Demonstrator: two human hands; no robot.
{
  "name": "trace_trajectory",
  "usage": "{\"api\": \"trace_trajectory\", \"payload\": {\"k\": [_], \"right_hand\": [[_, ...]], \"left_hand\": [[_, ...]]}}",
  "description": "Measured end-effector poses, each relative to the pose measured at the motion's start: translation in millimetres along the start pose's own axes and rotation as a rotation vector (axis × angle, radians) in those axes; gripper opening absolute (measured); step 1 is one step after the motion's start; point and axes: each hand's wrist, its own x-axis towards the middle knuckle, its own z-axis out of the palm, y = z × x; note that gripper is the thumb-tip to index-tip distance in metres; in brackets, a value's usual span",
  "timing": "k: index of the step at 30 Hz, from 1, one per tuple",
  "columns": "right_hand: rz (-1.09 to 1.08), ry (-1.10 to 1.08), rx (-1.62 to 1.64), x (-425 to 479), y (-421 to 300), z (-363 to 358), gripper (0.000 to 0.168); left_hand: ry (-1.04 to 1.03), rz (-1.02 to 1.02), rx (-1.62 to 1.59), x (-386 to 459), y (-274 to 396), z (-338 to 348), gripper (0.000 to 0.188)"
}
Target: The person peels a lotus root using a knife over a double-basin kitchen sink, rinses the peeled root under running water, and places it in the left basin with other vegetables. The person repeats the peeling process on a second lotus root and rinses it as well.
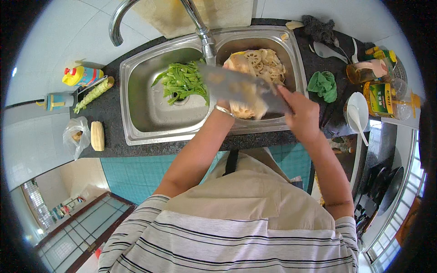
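Note:
My right hand [303,114] grips a wide-bladed cleaver [239,85], blurred, its blade reaching left over the divider of a double steel sink [126,112]. Behind the blade lies most of my left hand [223,102], with a bangle at the wrist; its fingers are hidden. Near it, under the blade, are pale lotus root pieces [244,110]. Sliced lotus root [269,63] is heaped in the right basin; what supports it cannot be made out. Leafy green vegetables [181,80] lie in the left basin beside the drain.
A chrome faucet [207,41] rises between the basins. Left on the dark counter are a peeled stem [95,95], a pale cylindrical piece [97,136] and a plastic bag [76,136]. At right are a green cloth [322,86], a white bowl [351,102] and an oil bottle [380,99].

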Motion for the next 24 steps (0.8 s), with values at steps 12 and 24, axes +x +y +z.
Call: {"api": "trace_trajectory", "payload": {"k": [12, 24], "right_hand": [[0.317, -0.095, -0.154, -7.7, 51.5, 27.8, 0.038], [-0.082, -0.032, -0.257, -12.3, -1.8, 2.4, 0.044]], "left_hand": [[-0.082, 0.056, 0.096, -28.4, -27.9, 62.5, 0.054], [-0.027, -0.059, 0.035, -32.7, -27.1, 63.3, 0.059]]}}
